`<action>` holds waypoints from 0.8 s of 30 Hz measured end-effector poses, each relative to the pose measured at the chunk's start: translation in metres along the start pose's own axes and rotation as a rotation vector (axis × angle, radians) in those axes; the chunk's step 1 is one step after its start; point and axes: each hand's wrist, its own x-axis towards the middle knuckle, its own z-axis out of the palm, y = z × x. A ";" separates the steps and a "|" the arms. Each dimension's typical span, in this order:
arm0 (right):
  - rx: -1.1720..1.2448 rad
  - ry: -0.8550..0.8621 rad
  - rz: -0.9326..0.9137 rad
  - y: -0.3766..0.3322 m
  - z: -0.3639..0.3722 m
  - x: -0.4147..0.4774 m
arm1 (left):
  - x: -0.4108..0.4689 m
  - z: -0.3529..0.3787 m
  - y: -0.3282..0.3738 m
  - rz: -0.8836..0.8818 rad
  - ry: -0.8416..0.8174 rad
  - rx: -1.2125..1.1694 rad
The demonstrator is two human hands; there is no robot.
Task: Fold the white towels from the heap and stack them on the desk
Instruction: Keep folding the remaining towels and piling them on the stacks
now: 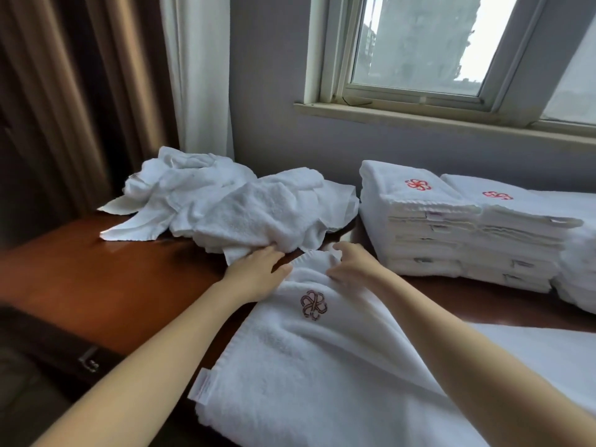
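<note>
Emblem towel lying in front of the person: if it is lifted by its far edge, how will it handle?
Likely floppy: the emblem towel already creases and ridges where the right hand pinches its far edge. Probably grippy rather than slippery, given its fuzzy pile. It looks thick, so it may be fairly weighty for cloth.

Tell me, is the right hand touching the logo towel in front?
Touching. The head view shows the right hand gripping the far edge of the logo towel.

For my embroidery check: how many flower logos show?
3: dark flower logo on the spread white terry towel; red logo atop the left folded stack; second red logo atop the next stack. Others may be hidden.
</note>
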 end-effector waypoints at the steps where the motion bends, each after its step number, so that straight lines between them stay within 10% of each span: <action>1: 0.015 -0.005 0.018 0.000 0.001 0.003 | 0.002 0.004 -0.002 -0.002 -0.017 0.087; 24: 0.176 0.535 -0.344 -0.029 -0.102 -0.043 | 0.008 -0.056 0.050 -0.033 0.426 -0.389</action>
